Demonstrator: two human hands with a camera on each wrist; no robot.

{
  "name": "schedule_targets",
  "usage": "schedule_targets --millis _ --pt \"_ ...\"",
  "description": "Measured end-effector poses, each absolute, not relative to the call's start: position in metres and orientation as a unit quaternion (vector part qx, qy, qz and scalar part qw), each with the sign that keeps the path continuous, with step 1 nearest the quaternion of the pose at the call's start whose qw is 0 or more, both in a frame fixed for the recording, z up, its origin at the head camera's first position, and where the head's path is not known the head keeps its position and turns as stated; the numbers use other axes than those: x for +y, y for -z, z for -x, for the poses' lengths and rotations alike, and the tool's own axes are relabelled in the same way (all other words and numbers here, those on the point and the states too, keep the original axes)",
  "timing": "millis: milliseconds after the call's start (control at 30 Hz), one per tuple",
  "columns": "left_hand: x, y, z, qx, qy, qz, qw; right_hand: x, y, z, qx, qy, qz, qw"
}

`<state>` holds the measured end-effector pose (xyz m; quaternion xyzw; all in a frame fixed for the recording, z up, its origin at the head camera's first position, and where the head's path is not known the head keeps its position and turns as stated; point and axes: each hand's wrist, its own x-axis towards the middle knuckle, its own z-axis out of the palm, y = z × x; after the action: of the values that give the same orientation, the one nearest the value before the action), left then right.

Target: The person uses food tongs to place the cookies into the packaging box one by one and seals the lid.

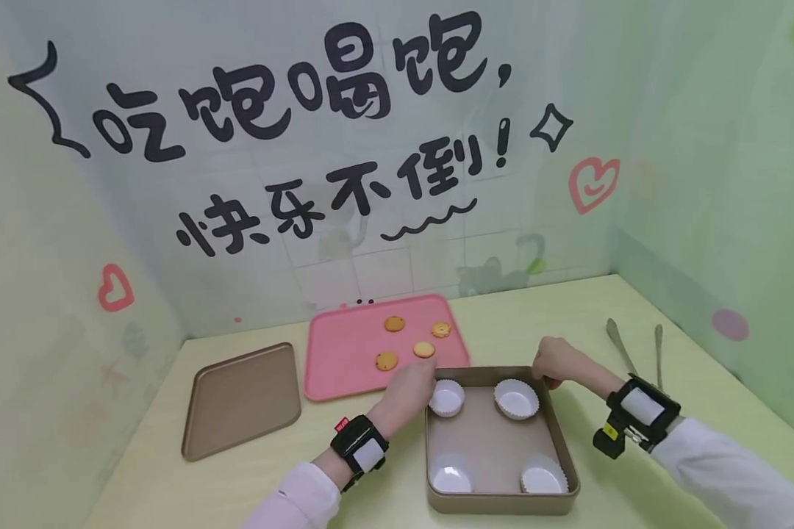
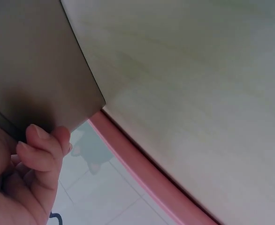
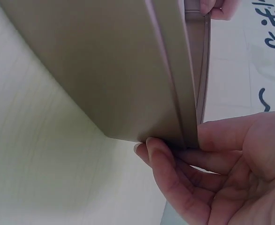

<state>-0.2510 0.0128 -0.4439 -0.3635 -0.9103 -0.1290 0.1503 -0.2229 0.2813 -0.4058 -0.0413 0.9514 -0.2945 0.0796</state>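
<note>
A deep square baking pan (image 1: 486, 448) in brown metal is near the front of the table in the head view. Several white paper baking cups (image 1: 516, 399) sit inside it, one at each corner. My left hand (image 1: 406, 397) grips the pan's far left corner. In the left wrist view, its fingers (image 2: 41, 157) curl against the pan's outer wall (image 2: 39, 61). At the far right corner, my right hand (image 1: 562, 361) pinches the rim. The right wrist view shows thumb and fingers (image 3: 163, 164) curled around that corner of the pan (image 3: 95, 65).
Behind the pan lies a pink tray (image 1: 331, 367) bearing several cookies (image 1: 387, 361). A flat brown baking sheet (image 1: 245, 400) is at the left. Two metal utensils, one a knife-like piece (image 1: 620, 342), lie at the right near the green wall (image 1: 721, 242).
</note>
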Motion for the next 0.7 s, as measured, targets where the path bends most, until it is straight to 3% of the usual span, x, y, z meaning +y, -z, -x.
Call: schedule_targets --millis 267,500,700 --pt "-0.019 0.443 0.246 -0.921 0.145 0.334 0.138 0.253 0.406 0.229 0.949 0.296 0.081 0.078" --pt "-0.046 0.446 0.245 -0.919 0.118 0.325 0.190 0.227 0.407 0.235 0.947 0.298 0.098 0.076" --pt "-0.062 0.446 0.244 -0.920 0.127 0.314 0.196 0.212 0.408 0.242 0.949 0.283 0.119 0.070"
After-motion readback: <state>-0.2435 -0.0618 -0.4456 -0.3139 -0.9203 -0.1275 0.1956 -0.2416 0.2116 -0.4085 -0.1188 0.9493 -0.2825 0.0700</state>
